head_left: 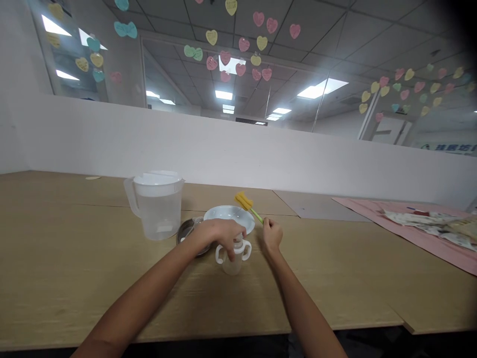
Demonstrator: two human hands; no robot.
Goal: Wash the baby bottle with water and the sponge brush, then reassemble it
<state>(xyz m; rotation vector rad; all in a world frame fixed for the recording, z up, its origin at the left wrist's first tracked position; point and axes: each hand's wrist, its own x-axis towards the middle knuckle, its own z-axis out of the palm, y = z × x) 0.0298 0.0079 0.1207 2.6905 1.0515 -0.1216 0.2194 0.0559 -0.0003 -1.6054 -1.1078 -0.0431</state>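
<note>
I am seeing a small, clear plastic bottle with two white loop handles [232, 264] sitting roughly upright near the middle of the wood-grain table [93, 293], though I cannot tell whether its base is touching the surface. My left hand [223, 232] is reaching over it from above, fingers bending around its upper part and clamping it. Just right of it, my right hand [273, 233] is gripping the thin green stick of a brush with a yellow sponge head [244, 200], fingers closing together on the stick, and the head is pointing up and away to the left. Behind the bottle, a round, shallow white dish [246, 223] is lying partly hidden by my left hand. To its left, a round metal bowl [182, 232] is sitting near a translucent plastic pitcher with a white lid [160, 211]. Well off to the right, a pink cloth [359, 209] is covering the tabletop.
</note>
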